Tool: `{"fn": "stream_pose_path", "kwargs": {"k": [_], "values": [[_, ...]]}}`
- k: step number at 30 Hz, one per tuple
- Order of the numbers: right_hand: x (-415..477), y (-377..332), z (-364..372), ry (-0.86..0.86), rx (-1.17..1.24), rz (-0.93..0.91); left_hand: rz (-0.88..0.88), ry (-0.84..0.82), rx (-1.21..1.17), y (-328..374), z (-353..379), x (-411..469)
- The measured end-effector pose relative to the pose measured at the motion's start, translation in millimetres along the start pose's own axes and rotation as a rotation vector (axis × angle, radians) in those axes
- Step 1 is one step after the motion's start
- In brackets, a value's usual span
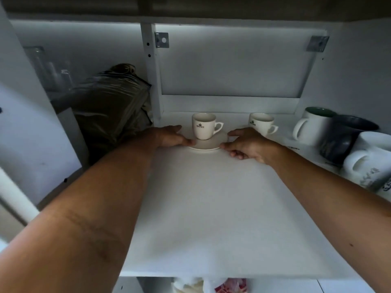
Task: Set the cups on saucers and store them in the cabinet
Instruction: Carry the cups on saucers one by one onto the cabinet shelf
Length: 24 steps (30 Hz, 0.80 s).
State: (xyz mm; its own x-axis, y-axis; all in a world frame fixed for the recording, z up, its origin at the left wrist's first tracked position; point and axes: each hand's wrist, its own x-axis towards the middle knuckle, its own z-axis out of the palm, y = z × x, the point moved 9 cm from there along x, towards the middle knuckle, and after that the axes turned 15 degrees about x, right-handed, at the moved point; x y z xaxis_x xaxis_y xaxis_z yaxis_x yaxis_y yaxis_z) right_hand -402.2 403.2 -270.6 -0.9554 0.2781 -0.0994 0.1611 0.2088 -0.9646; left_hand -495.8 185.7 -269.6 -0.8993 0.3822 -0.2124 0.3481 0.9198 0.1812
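A small white cup (pixel 204 126) with a dark crown logo stands upright on a cream saucer (pixel 211 144) on the white cabinet shelf (pixel 211 208). My left hand (pixel 169 137) grips the saucer's left rim and my right hand (pixel 247 143) grips its right rim. A second matching cup (pixel 261 123) stands behind my right hand; whatever it rests on is hidden by that hand.
White mugs (pixel 311 126) and a dark mug (pixel 347 138) crowd the shelf's right side. A dark plastic-wrapped bundle (pixel 110 104) fills the left compartment beyond the white divider (pixel 153 77). Red and white items (pixel 228 285) lie below the shelf's front edge.
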Motion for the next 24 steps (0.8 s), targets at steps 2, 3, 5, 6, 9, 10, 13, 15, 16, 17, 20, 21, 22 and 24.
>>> {"fn": "stream_pose_path", "kwargs": {"k": [2, 3, 5, 6, 9, 10, 13, 15, 16, 17, 20, 21, 22, 24], "values": [[-17, -4, -4, -0.007, -0.179, -0.06, 0.002, 0.017, -0.055, 4, 3, -20], [-28, -7, -6, -0.009, -0.294, -0.114, 0.011, 0.039, -0.059, 9, 4, -33], [-50, -9, -7, -0.022, -0.473, -0.197, -0.008, 0.088, -0.037, 14, 8, -61], [-59, -7, -6, -0.034, -0.508, -0.205, -0.032, 0.113, -0.012, 13, 10, -74], [-83, 0, -5, -0.054, -0.625, -0.187, -0.097, 0.166, 0.066, 8, 19, -100], [-92, 1, -4, -0.053, -0.692, -0.165, -0.104, 0.178, 0.093, 10, 21, -110], [-129, 4, -1, -0.055, -0.877, -0.088, -0.062, 0.197, 0.196, 24, 30, -147], [-160, 7, -1, -0.072, -0.926, -0.016, -0.002, 0.165, 0.233, 33, 33, -172], [-178, 8, 0, -0.084, -0.939, 0.015, 0.022, 0.138, 0.246, 36, 36, -187], [-195, 8, 0, -0.095, -0.961, 0.03, 0.04, 0.114, 0.26, 36, 38, -200], [-260, -1, 2, -0.136, -0.993, 0.092, 0.121, 0.06, 0.329, 39, 31, -255], [-283, -6, 2, -0.142, -0.991, 0.112, 0.151, 0.045, 0.356, 39, 27, -273], [-302, -12, 2, -0.147, -0.994, 0.129, 0.174, 0.028, 0.379, 39, 23, -290], [-346, -30, 2, -0.159, -0.998, 0.172, 0.223, -0.003, 0.415, 39, 5, -327]]}}
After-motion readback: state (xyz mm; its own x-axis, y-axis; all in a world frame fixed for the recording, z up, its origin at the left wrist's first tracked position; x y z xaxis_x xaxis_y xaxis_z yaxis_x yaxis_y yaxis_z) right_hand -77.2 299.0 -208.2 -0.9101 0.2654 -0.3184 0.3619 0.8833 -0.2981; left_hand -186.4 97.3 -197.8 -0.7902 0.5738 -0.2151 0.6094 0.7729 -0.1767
